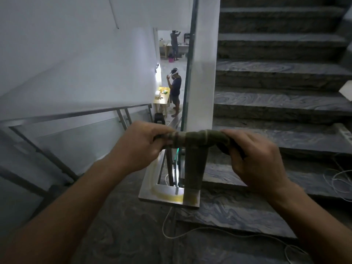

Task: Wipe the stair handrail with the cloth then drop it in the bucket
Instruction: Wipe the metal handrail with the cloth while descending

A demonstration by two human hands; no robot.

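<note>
Two hands on the cloth (192, 141), wrapped over the handrail (165, 139) at the landing corner. My left hand (137, 145) grips the rail w/ the cloth's striped end under its fingers. Middle: a strip of cloth hangs straight down. My right hand (253, 155) is curled round the cloth's other end, by the stairs (282, 103).

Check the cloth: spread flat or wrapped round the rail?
Wrapped: the cloth curls over the handrail, both hands gripping its ends, one strip hanging down.
</note>
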